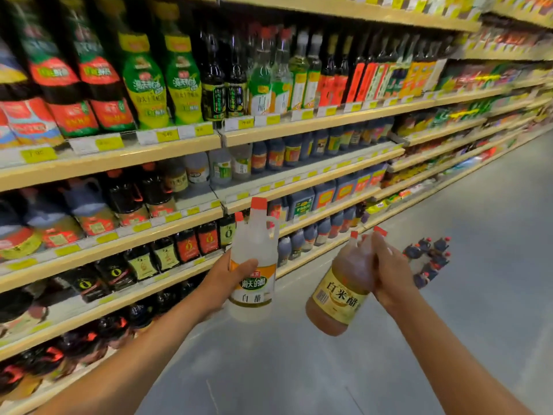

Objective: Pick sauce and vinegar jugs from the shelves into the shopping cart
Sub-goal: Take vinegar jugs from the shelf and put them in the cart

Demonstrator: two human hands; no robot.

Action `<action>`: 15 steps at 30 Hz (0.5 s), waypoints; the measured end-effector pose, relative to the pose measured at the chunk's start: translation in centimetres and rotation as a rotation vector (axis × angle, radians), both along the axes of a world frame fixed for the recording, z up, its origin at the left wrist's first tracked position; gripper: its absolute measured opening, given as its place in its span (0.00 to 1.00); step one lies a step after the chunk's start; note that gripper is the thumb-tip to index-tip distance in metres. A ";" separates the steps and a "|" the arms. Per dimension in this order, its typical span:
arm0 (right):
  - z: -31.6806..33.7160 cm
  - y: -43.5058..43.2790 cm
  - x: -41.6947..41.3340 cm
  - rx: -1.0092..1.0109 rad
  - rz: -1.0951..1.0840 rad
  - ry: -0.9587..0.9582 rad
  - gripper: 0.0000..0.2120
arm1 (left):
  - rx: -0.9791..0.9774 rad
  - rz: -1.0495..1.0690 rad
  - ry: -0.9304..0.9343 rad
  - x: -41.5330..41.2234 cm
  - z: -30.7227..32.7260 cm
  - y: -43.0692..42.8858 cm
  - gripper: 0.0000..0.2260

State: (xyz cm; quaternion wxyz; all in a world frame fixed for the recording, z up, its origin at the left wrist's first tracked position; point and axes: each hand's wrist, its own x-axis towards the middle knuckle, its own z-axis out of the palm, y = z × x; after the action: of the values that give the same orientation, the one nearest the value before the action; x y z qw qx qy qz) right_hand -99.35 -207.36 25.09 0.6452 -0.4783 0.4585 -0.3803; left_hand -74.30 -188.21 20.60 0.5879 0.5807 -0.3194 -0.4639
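Observation:
My left hand point(227, 280) grips a clear white-vinegar jug point(254, 265) with a red cap and a green and orange label, held upright in front of the lower shelves. My right hand point(389, 274) holds an amber rice-vinegar jug point(341, 295) by its handle near the neck; this jug tilts to the left and carries a yellow label. Both jugs hang over the grey floor. Ahead on the floor sits a cluster of several dark jugs with red caps point(431, 256). No cart frame shows.
Long wooden shelves point(179, 145) run along the left, packed with dark sauce bottles, green pouches and clear vinegar jugs. Yellow price tags line the shelf edges. The grey aisle floor point(478, 235) stretches away to the right and ahead.

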 end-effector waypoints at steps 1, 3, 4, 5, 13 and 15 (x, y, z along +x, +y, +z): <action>0.0 -1.4 1.5 -0.006 0.026 0.005 0.14 | 0.000 0.038 0.008 0.9 -0.2 -0.7 0.33; 0.0 -4.0 4.7 -0.016 0.078 0.018 0.15 | 0.015 0.122 0.015 2.9 -0.7 -1.7 0.33; 0.0 -5.1 6.4 -0.023 0.102 0.026 0.16 | 0.012 0.152 0.017 4.0 -0.9 -2.2 0.34; -0.1 -5.9 8.0 -0.028 0.123 0.024 0.17 | 0.005 0.162 0.012 4.9 -1.1 -2.6 0.35; 0.1 -11.0 18.8 -0.031 0.288 0.008 0.25 | 0.012 0.276 0.063 11.2 -1.1 -5.6 0.35; -0.1 -12.2 20.7 -0.003 0.322 0.012 0.20 | 0.024 0.315 0.065 12.1 -1.0 -6.4 0.25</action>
State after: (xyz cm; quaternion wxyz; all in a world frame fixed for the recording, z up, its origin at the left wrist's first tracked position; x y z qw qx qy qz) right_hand -78.60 -219.54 24.97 0.6945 -0.5487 0.3792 -0.2699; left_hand -62.24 -194.60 19.60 0.6564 0.6152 -0.1995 -0.3883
